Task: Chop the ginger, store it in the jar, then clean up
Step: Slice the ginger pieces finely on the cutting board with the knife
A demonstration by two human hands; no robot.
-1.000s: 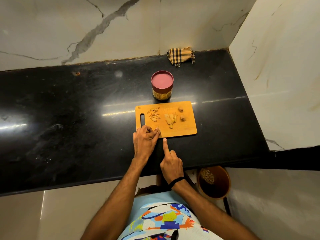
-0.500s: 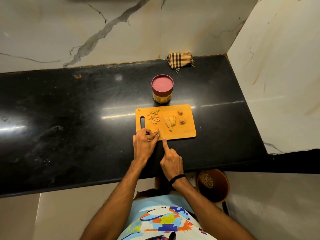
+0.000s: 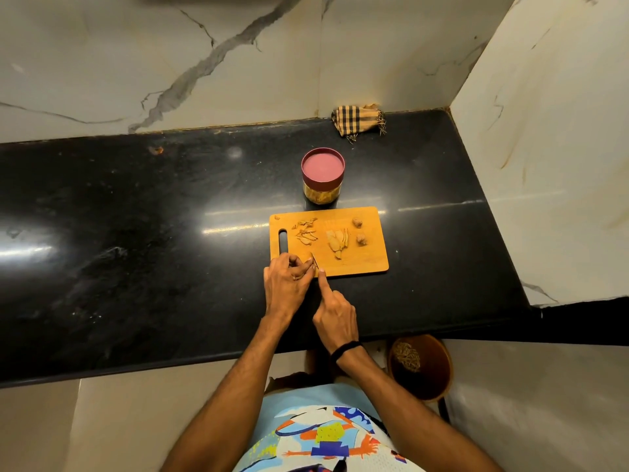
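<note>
left hand [image 3: 289,284] curled at cutting board [image 3: 367,262] corner, contents not discernible | knife [image 3: 313,259] gripped by right hand [image 3: 335,318] | ginger slices [image 3: 337,240] mid-board, jar [image 3: 322,175] lidded behind | risk: left fingertips could be nicked, blade just beside them

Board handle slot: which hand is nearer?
Left. The left hand rests at the board's near corner, just short of the slot; right hand sits farther back over the counter.

One head-worn view — looking steeply down, seemingly from standing height, onto the black counter [image 3: 136,233].
</note>
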